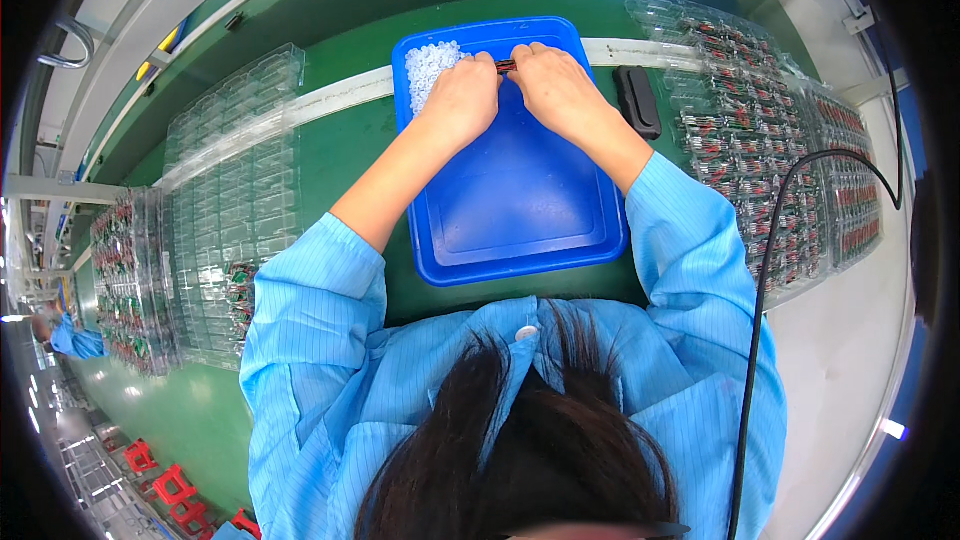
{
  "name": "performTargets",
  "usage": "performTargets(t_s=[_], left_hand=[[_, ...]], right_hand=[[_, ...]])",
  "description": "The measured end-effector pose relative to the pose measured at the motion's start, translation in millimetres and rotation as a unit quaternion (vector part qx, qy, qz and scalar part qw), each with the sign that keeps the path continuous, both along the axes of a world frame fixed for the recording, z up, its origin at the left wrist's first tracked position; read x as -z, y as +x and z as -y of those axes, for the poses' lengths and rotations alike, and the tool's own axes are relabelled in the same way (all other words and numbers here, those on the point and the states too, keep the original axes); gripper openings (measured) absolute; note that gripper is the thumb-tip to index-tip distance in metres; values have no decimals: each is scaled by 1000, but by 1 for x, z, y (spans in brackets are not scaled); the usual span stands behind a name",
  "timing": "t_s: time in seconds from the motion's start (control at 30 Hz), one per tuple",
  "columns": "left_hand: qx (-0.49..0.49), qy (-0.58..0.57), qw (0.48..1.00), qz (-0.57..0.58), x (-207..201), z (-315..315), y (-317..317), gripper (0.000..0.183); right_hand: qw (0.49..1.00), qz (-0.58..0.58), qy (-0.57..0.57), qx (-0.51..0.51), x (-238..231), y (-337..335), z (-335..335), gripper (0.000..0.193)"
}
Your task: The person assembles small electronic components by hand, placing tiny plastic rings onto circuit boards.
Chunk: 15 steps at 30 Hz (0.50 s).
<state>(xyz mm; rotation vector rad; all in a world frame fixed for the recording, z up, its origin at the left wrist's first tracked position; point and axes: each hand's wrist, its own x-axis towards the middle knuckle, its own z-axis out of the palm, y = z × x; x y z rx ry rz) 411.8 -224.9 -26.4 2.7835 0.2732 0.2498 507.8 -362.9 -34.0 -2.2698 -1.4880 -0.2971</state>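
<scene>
Over the far part of a blue plastic tray [521,202], my left hand [464,98] and my right hand [556,90] are nearly together. Between their fingertips runs a short bundle of red and black wires [507,67], which both hands pinch. Most of the bundle is hidden by my fingers, so its ends cannot be made out. A heap of small white translucent pieces [428,66] lies in the tray's far left corner, beside my left hand. They are too small to tell their exact kind.
A black oblong object [638,102] lies right of the tray. Clear compartment trays with wired parts [745,145] cover the right side. More clear trays [235,190] stand at left, one filled stack [130,280] beyond. A black cable [768,270] hangs at right. Red stools [172,485] stand lower left.
</scene>
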Motion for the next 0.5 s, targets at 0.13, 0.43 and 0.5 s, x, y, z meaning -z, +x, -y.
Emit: performTargets(t_s=[0.13, 0.43, 0.5], left_hand=[[-33, -70, 996, -38, -18, 10, 3, 30], [-48, -398, 905, -140, -21, -33, -41, 33], [-71, -591, 803, -32, -8, -14, -36, 30]], right_hand=[[998, -10, 14, 60, 1, -4, -5, 19], [921, -357, 139, 69, -33, 17, 46, 35], [826, -530, 191, 12, -28, 8, 42, 37]])
